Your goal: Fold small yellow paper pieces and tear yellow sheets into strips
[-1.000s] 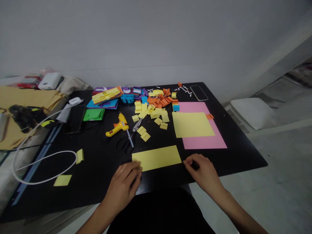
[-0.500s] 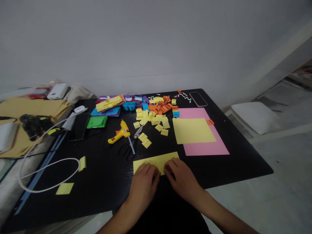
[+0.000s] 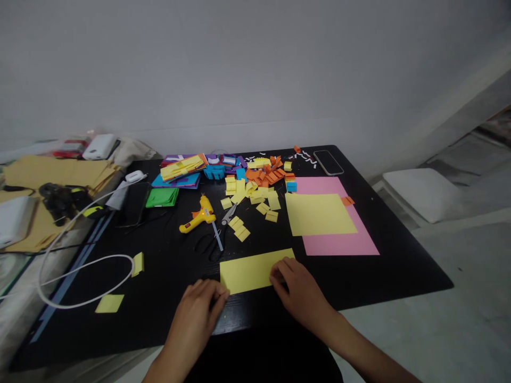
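A folded-looking strip of yellow paper (image 3: pixel 247 272) lies on the black table near its front edge. My left hand (image 3: pixel 198 311) is at the strip's lower left corner, its fingers curled together and the tips closed on the paper there. Over the strip's right end, my right hand (image 3: pixel 297 287) has bent fingers and thumb closed at the lower edge. Just beyond the strip are scissors (image 3: pixel 207 246) with black handles and a yellow glue gun (image 3: pixel 203 214) with a glue stick in it.
Yellow and orange paper pieces (image 3: pixel 265 183) are heaped at the back. A yellow sheet (image 3: pixel 321 214) overlaps a pink sheet (image 3: pixel 343 243) on the right. A phone (image 3: pixel 328 163) lies behind them. A white cable (image 3: pixel 85 258) loops on the left beside yellow scraps (image 3: pixel 109 304).
My left hand has slid left from the strip's middle to its lower left corner. My right hand stays at the right end. The view has shifted slightly.
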### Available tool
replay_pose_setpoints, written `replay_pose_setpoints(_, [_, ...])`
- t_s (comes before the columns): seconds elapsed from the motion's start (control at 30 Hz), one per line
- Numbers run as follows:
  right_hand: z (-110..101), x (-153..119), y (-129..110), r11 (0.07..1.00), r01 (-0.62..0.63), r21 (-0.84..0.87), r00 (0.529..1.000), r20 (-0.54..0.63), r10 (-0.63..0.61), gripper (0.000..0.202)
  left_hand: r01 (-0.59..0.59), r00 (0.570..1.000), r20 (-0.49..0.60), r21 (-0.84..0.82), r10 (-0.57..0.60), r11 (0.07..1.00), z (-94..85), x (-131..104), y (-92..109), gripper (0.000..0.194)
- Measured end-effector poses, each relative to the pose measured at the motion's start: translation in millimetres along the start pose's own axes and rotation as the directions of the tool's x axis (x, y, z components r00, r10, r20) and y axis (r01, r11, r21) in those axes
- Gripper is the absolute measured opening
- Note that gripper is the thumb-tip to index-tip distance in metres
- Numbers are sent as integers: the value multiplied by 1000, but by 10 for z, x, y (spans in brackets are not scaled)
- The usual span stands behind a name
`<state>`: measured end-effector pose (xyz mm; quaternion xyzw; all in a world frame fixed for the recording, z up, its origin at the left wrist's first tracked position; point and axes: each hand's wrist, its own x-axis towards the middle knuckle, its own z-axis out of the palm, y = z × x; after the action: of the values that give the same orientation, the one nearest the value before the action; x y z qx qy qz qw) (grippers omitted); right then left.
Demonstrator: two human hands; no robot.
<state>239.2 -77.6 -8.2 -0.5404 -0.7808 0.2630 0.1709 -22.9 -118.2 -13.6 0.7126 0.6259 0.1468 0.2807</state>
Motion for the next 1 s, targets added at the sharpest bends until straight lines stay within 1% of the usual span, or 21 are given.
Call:
replay_pose_setpoints(0.17, [21, -10, 19, 1000, -7, 24, 1000, -27, 7, 14, 103, 993, -55, -27, -104, 994, -175, -93, -242, 27])
replay_pose_setpoints(0.23, [20, 10, 12, 999, 5, 51, 999, -53, -3, 13, 101, 993, -57, -64, -104, 993, -249, -80, -284, 28])
replay_pose_setpoints(0.3, [9, 56, -7, 996, 63, 57, 996, -70, -59, 11, 85, 993, -77, -112, -94, 990, -300, -40, -275, 32])
replay_pose_setpoints(0.33, [2, 86, -17, 994, 104, 45, 993, -63, -101, 17, 72, 992, -89, -136, -85, 988, -315, -12, -255, 34])
replay_pose_setpoints(0.37, [-5, 117, -23, 988, 150, 28, 988, -39, -149, 28, 59, 992, -103, -157, -76, 986, -324, 21, -227, 35])
replay_pose_setpoints(0.43, [-12, 173, -19, 969, 246, 1, 968, 54, -246, 48, 37, 991, -122, -181, -60, 983, -336, 97, -166, 37])
replay_pose_setpoints(0.47, [-9, 193, -8, 957, 290, -4, 952, 106, -288, 53, 28, 990, -131, -186, -53, 982, -343, 140, -137, 38])
replay_pose_setpoints(0.53, [7, 209, 26, 932, 362, -16, 919, 172, -354, 50, -4, 987, -155, -195, -27, 981, -369, 238, -89, 38])
replay_pose_setpoints(0.57, [19, 207, 43, 920, 390, -29, 908, 180, -379, 45, -29, 986, -167, -204, -5, 978, -389, 294, -70, 37])
replay_pose_setpoints(0.7, [62, 157, 71, 872, 478, -107, 875, 139, -463, 32, -161, 962, -254, -209, 105, 965, -495, 572, 2, 30])
replay_pose_setpoints(0.8, [52, 129, 46, 841, 529, -114, 848, 82, -523, 18, -226, 942, -299, -221, 154, 949, -574, 822, 68, 24])
replay_pose_setpoints(0.87, [-6, 139, 15, 854, 515, -72, 857, 55, -512, 21, -249, 935, -314, -243, 166, 938, -618, 991, 102, 20])
replay_pose_setpoints(0.9, [-57, 158, -3, 874, 486, -30, 874, 46, -484, 23, -259, 931, -327, -270, 165, 927, -637, 1071, 111, 19])
replay_pose_setpoints(1.0, [-288, 281, -69, 931, 319, 177, 944, 28, -329, 22, -278, 923, -361, -385, 134, 880, -674, 1270, 95, 19])
